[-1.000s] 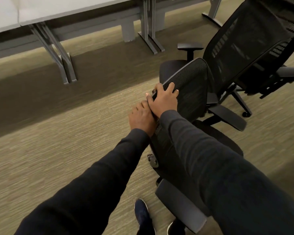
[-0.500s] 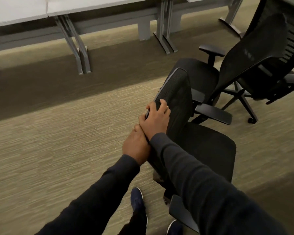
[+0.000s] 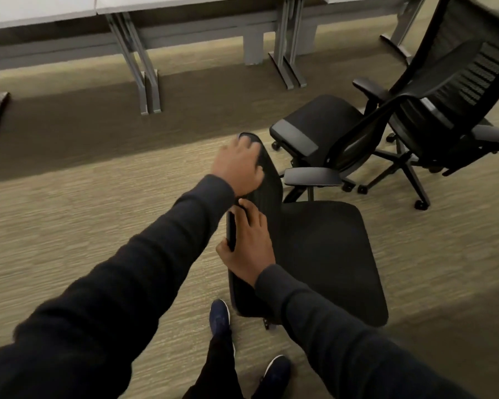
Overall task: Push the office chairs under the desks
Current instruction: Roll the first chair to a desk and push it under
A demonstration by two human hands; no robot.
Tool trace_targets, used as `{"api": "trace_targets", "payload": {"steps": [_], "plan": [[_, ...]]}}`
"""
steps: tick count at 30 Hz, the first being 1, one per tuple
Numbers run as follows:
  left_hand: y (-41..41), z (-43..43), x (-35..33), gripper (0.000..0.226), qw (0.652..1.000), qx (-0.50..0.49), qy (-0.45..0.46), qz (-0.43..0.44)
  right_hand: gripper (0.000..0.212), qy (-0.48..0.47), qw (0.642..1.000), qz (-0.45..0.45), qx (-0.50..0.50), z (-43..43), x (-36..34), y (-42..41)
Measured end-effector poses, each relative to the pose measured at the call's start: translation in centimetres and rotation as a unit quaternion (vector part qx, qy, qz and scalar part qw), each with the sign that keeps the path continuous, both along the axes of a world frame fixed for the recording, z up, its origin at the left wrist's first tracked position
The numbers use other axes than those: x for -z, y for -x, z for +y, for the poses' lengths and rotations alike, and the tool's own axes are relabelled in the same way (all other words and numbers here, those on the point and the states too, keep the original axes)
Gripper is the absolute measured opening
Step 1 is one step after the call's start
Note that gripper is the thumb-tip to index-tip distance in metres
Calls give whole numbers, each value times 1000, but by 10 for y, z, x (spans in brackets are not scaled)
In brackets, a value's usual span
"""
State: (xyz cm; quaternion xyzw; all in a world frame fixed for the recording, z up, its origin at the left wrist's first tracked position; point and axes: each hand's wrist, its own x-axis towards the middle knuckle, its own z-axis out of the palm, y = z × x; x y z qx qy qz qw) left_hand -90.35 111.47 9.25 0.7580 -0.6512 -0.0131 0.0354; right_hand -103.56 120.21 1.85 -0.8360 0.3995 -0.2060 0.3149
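Observation:
A black mesh office chair (image 3: 326, 254) stands right in front of me, its seat pointing right and its backrest top edge under my hands. My left hand (image 3: 238, 165) lies over the far end of the backrest top, fingers curled on it. My right hand (image 3: 249, 249) grips the near end of the same edge. A second black chair (image 3: 415, 110) with a tall mesh back stands farther right, its seat facing left. White desks (image 3: 55, 10) on grey legs run along the top of the view, with shadowed floor beneath them.
Grey desk legs (image 3: 144, 76) and another pair (image 3: 288, 53) stand under the desks, with a grey post (image 3: 252, 47) between. The second chair's armrest (image 3: 314, 175) sits close to my chair's backrest. Carpet lies open to the left. My shoes (image 3: 221, 318) are just below the chair.
The chair has swung round so its seat faces right. My left hand has moved from beside my right hand to the far end of the backrest top. The view shifted left.

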Motion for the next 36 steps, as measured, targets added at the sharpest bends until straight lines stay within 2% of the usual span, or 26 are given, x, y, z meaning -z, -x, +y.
{"api": "trace_targets", "payload": {"steps": [3, 5, 7, 10, 15, 24, 30, 36], "plan": [[17, -13, 25, 45, 986, 118, -100, -54, 72, -11, 1000, 4, -21, 15, -4, 21], [22, -10, 40, 45, 967, 147, -180, -106, 75, -37, 999, -1, -17, 26, -5, 34], [21, -2, 50, 45, 957, 140, -213, -141, 80, -79, 997, 7, 7, 37, -4, 40], [16, 17, 61, 47, 966, 120, -192, -122, 89, -128, 990, 52, 19, 52, 1, 48], [2, 51, 76, 49, 982, 96, -130, -96, 101, -153, 985, 74, -33, 60, 4, 53], [-25, 74, 86, 63, 986, 87, -112, -90, 105, -162, 981, 78, -68, 77, 6, 40], [-62, 72, 85, 53, 986, 87, -115, -88, 104, -169, 982, 68, -55, 87, 2, -1], [-135, 81, 86, 53, 986, 103, -108, -73, 105, -192, 980, 47, -26, 102, 3, -82]]}}
